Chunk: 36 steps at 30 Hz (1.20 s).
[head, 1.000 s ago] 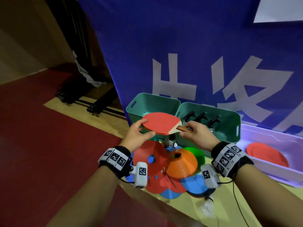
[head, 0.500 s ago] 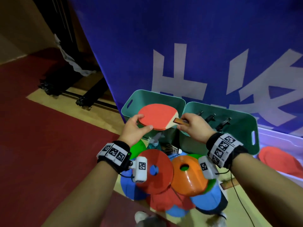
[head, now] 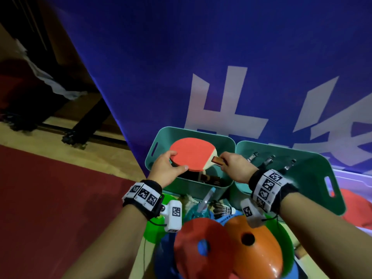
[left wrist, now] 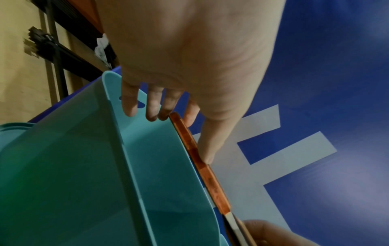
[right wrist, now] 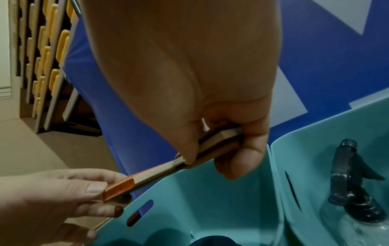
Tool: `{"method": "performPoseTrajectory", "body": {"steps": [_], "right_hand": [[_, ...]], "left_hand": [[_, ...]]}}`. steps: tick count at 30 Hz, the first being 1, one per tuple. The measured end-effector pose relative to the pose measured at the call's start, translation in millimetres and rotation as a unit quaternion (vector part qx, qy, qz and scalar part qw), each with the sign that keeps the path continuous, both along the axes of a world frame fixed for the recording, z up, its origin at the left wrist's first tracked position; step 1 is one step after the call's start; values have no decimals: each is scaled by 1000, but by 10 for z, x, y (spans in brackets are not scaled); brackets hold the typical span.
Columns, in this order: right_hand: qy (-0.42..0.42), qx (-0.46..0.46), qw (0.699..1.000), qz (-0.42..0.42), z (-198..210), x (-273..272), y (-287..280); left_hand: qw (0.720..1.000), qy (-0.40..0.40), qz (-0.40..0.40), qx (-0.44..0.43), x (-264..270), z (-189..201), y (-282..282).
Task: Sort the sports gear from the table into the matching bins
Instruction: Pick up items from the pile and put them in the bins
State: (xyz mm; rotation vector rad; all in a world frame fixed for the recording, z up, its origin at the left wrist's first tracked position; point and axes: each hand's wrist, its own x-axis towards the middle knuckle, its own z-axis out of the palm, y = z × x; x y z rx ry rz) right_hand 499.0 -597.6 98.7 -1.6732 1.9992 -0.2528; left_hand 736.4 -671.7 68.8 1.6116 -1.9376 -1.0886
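A red table-tennis paddle (head: 191, 156) hangs flat over the left teal bin (head: 161, 137). My left hand (head: 168, 170) pinches the blade's near edge, thumb on top. My right hand (head: 231, 166) grips the wooden handle (head: 217, 160). In the left wrist view the paddle (left wrist: 202, 164) shows edge-on against the bin wall (left wrist: 147, 166). In the right wrist view my right hand's fingers (right wrist: 238, 159) curl round the handle (right wrist: 216, 139), and my left hand (right wrist: 63, 191) pinches the red blade (right wrist: 120, 189) above the bin (right wrist: 189, 208). Dark paddle parts lie inside the left bin.
A second teal bin (head: 314, 178) to the right holds dark spray bottles (head: 269, 159). Red (head: 199, 244), orange (head: 253, 246), green and blue disc cones lie below, with a shuttlecock (head: 223, 209). A pale tray (head: 354, 178) with a red disc is far right. A blue banner (head: 221, 57) stands behind.
Both hands have carried the paddle forward, from in front of the bins to over the left teal bin's opening. Both grips are unchanged.
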Motion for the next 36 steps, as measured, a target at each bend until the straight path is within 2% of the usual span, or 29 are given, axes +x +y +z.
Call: {"method": "performPoseTrajectory", "body": {"steps": [8, 12, 19, 36], "right_hand": [[4, 66, 998, 8, -198, 120, -427], [10, 88, 996, 13, -316, 160, -565], [35, 108, 993, 21, -420, 204, -704], [71, 192, 977, 57, -430, 387, -883]], "left_hand": [[996, -76, -18, 34, 102, -194, -306], [986, -136, -46, 82, 87, -236, -414], [962, -225, -100, 115, 1, -254, -499], [936, -300, -133, 129, -92, -376, -566]]}}
